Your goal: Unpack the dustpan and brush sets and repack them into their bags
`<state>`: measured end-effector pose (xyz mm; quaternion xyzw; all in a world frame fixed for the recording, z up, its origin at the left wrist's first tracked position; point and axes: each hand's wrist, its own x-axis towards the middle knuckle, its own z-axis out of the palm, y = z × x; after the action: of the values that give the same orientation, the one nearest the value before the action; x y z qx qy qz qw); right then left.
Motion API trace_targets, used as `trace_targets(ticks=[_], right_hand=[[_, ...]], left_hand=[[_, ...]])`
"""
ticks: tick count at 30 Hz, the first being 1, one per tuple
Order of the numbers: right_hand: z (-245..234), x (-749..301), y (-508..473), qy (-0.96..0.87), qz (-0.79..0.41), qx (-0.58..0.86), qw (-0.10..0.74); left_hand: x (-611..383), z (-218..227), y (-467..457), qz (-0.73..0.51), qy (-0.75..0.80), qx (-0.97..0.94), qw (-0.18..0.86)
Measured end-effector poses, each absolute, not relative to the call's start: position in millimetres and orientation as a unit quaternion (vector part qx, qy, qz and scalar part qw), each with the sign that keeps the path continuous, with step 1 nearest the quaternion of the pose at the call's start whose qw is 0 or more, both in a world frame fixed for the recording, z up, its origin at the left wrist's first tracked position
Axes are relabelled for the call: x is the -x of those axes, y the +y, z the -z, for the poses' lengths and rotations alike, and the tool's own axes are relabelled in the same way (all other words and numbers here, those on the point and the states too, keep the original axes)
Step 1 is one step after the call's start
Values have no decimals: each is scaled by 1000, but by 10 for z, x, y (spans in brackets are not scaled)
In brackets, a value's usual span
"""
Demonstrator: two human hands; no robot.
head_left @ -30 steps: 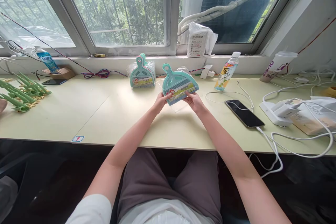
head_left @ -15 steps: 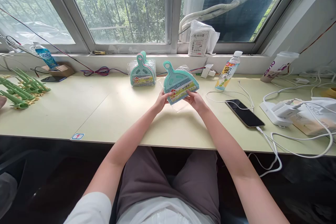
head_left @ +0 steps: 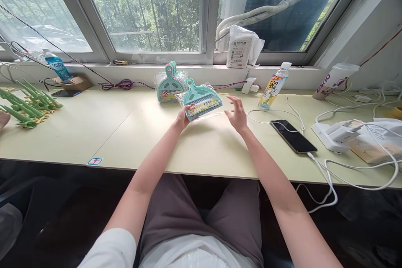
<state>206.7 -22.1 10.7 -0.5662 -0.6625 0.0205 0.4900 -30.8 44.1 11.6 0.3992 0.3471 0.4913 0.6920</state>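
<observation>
A teal dustpan and brush set (head_left: 203, 99) in clear wrapping, with a yellow and white label, is tilted above the table. My left hand (head_left: 182, 118) grips its lower left corner, the fingers partly hidden behind it. Just right of the set, my right hand (head_left: 237, 114) is apart from it, with fingers spread and nothing in them. Behind and to the left, more wrapped dustpan sets (head_left: 171, 85) stand together against the wall under the window; the held set partly covers them.
A drink bottle (head_left: 274, 86), a phone (head_left: 293, 136) on a white cable and a power strip (head_left: 333, 136) lie to the right. A cup (head_left: 334, 81) leans at the back right. Green plastic pieces (head_left: 27, 104) are on the left, beside another person's hand (head_left: 3, 119).
My right hand has let go of the dustpan set and moved slightly right, its fingers opening. In my left hand the set has shifted left and tipped further back.
</observation>
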Motion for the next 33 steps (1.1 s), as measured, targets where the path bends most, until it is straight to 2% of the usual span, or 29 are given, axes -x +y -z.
trace_targets(ticks=[3, 6, 10, 13, 21, 29, 33], right_hand=[[-74, -2094, -193, -739, -6, 499, 453], [-64, -2126, -181, -742, -20, 481, 467], [-64, -2124, -185, -748, 33, 481, 455], [-58, -2095, -179, -728, 37, 487, 481], [-17, -2105, -154, -650, -4, 513, 561], [72, -2098, -114, -589, -28, 559, 583], [152, -2128, -46, -531, -130, 585, 599]], left_hand=[[294, -103, 432, -487, 341, -397, 699], [282, -108, 412, -488, 336, -398, 700], [305, -116, 404, -481, 343, -402, 700], [333, -108, 397, -454, 338, -420, 710], [343, -123, 301, -303, 266, -576, 711], [288, -121, 240, -293, 246, -602, 701], [287, -148, 229, -295, 244, -607, 696]])
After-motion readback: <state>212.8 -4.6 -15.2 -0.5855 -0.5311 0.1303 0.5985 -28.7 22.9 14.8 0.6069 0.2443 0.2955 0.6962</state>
